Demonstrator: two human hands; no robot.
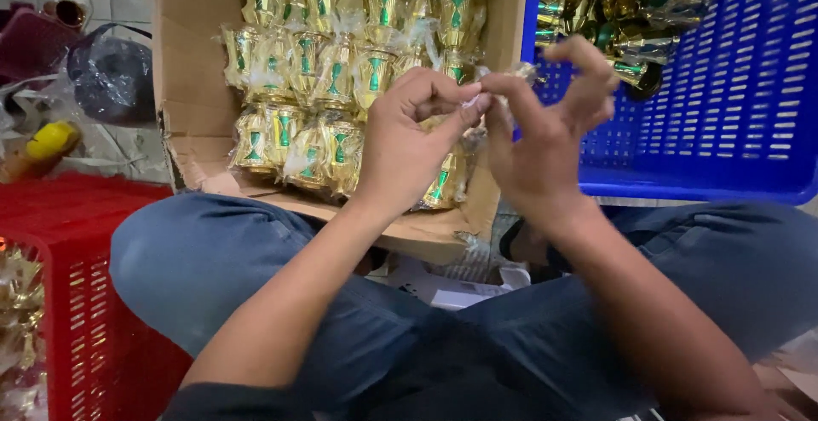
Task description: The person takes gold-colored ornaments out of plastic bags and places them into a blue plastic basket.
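My left hand [409,144] and my right hand [545,135] meet over the front of a cardboard box [192,63]. Both pinch the same clear plastic wrapper [494,89] of a small gold piece, thumb and forefinger of each hand closed on it; most of the piece is hidden behind my fingers. The box below holds several gold ornaments with green bands [336,72], each in a clear bag, packed in rows.
A blue slotted crate [733,106] at the right holds several unwrapped gold and green ornaments [622,3]. A red slotted crate [77,302] stands at the lower left. My legs in blue jeans [213,259] are crossed below. Bags and a yellow object [51,140] lie at the far left.
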